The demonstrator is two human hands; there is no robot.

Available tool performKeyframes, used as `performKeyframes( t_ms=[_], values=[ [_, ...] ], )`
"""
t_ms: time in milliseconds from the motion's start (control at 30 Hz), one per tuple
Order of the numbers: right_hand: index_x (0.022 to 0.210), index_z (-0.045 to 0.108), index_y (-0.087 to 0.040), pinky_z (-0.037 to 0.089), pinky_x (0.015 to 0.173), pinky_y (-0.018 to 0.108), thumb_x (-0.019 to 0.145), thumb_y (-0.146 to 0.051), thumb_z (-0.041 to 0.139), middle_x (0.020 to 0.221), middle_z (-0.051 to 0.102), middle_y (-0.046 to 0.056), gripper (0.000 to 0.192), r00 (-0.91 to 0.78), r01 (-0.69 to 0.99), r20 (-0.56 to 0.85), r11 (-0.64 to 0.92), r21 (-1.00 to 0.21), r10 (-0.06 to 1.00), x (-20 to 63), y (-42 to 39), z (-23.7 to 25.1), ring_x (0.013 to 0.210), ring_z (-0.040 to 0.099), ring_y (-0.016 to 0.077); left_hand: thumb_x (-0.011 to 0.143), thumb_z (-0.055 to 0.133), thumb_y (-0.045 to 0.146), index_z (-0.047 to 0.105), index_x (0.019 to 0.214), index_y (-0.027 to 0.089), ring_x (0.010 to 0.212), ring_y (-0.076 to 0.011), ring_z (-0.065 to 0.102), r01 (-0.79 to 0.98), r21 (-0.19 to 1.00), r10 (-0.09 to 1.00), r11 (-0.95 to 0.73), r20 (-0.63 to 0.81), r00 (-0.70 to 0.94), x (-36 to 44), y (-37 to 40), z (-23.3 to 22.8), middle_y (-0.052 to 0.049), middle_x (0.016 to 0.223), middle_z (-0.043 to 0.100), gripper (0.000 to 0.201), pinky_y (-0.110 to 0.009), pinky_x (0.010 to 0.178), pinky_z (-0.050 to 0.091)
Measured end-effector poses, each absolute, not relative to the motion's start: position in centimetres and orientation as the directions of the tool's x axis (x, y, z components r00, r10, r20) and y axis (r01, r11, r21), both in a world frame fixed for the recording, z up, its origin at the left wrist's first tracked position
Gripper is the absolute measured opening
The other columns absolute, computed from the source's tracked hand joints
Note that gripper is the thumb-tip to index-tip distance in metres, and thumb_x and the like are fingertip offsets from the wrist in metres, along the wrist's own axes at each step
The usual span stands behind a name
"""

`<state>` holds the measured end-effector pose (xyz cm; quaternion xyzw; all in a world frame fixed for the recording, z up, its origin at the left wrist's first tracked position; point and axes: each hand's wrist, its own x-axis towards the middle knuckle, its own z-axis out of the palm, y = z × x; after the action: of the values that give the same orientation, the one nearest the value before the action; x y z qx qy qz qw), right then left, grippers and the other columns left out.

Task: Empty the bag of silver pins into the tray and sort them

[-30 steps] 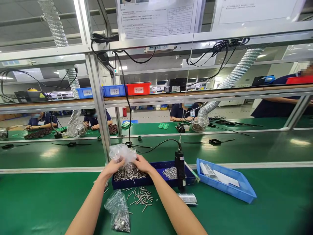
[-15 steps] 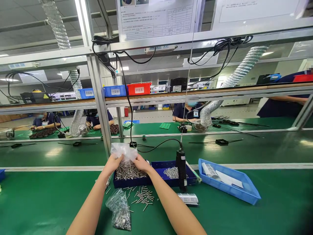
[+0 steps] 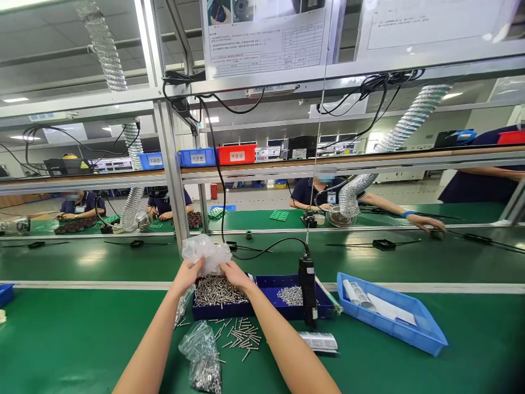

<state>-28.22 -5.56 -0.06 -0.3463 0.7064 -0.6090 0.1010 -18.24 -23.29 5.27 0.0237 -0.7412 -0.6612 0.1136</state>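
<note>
Between my two hands is a crumpled clear plastic bag (image 3: 207,253), held above a dark blue tray (image 3: 213,313). My left hand (image 3: 187,273) pinches the bag's left side; my right hand (image 3: 234,273) grips its lower right. Under the bag, the tray's left compartment is heaped with metal screws (image 3: 221,291). Small metal nuts or washers (image 3: 292,296) lie in the right compartment; their kind is too small to tell. Loose screws (image 3: 245,332) are scattered on the green bench in front. A bag of small metal parts (image 3: 205,361) lies nearer to me.
A black electric screwdriver (image 3: 307,290) hangs by its cable over the tray's right side. A light blue bin (image 3: 394,323) with papers stands to the right, near a roll of labels (image 3: 320,342). A metal post (image 3: 170,180) rises behind my hands. Co-workers sit beyond the conveyor (image 3: 287,260).
The bag looks more crumpled and bunched, and my hands stay over the screws. Across the line, a co-worker's arm now reaches out over the conveyor. The view has shifted slightly.
</note>
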Motion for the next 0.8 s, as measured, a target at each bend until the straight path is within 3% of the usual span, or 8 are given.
performKeyframes(
  t_ms=[233,367,533,667,800],
  values=[
    [0.095,0.068,-0.017,0.046,0.092,0.041,0.089,-0.063,0.055,0.093,0.071,0.006,0.048,-0.755,-0.303,0.265,-0.039,-0.952,-0.6,-28.4,-4.8,0.2,0.091,0.063,0.0226,0.067,0.077,0.07,0.069,0.115,0.014,0.105,-0.0349,0.068,0.119,0.989,-0.182,0.086,0.133,-0.974,-17.8,-23.6,5.2,-0.017,0.111,0.074,0.074,-0.042,0.078,0.059],
    [0.094,0.07,-0.018,0.049,0.09,0.042,0.084,-0.072,0.055,0.088,0.07,0.006,0.057,-0.778,-0.257,0.266,-0.097,-0.961,-0.569,-28.5,-4.6,0.8,0.086,0.063,0.023,0.069,0.077,0.067,0.064,0.125,0.017,0.114,-0.034,0.066,0.192,0.981,-0.183,0.038,0.195,-0.964,-17.5,-23.5,6.1,-0.017,0.118,0.073,0.076,-0.041,0.086,0.058],
    [0.105,0.073,-0.019,0.05,0.096,0.044,0.086,-0.072,0.054,0.097,0.073,0.009,0.059,-0.787,-0.171,0.23,-0.156,-0.973,-0.573,-27.9,-3.4,1.9,0.093,0.067,0.0245,0.076,0.072,0.065,0.055,0.138,0.02,0.13,-0.0322,0.056,0.256,0.967,-0.258,-0.011,0.245,-0.935,-17.3,-23.5,7.1,-0.017,0.132,0.066,0.079,-0.041,0.097,0.053],
    [0.107,0.074,-0.017,0.046,0.103,0.05,0.081,-0.074,0.06,0.103,0.074,0.012,0.064,-0.778,-0.142,0.232,-0.196,-0.97,-0.584,-27.4,-2.8,2.5,0.101,0.068,0.0278,0.072,0.079,0.061,0.061,0.132,0.016,0.119,-0.0334,0.063,0.273,0.96,-0.271,-0.052,0.25,-0.929,-17.2,-23.6,7.1,-0.019,0.121,0.072,0.077,-0.042,0.093,0.055],
    [0.096,0.077,-0.015,0.044,0.105,0.05,0.073,-0.079,0.065,0.102,0.074,0.014,0.069,-0.76,-0.136,0.251,-0.231,-0.963,-0.599,-27.2,-2.9,3.0,0.102,0.067,0.0296,0.062,0.088,0.055,0.063,0.125,0.013,0.102,-0.0293,0.07,0.317,0.942,-0.334,-0.105,0.267,-0.904,-17.4,-23.6,6.8,-0.016,0.104,0.076,0.08,-0.036,0.082,0.057]
  ],
)
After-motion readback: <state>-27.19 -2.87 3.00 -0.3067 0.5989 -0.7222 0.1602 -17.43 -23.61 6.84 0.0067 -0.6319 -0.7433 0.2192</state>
